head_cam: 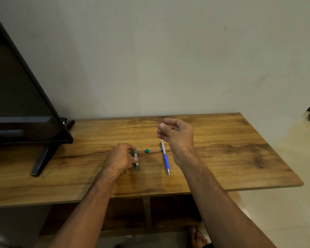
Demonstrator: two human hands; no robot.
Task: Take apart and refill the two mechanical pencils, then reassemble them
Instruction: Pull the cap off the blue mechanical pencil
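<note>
A blue and white mechanical pencil (165, 157) lies on the wooden table (222, 154), tip toward me. My left hand (121, 158) rests on the table and grips a slim green lead case (137, 161) by its side. The case's small green cap (147, 150) lies loose between the case and the pencil. My right hand (176, 135) hovers above the pencil's back end, thumb and fingers pinched on a thin dark lead (155, 134) that sticks out to the left. Only one pencil is in view.
A black monitor (21, 104) on a slanted stand (41, 161) fills the table's left side. The wall runs right behind the table. A bare foot (197, 237) shows on the floor below the table's front edge.
</note>
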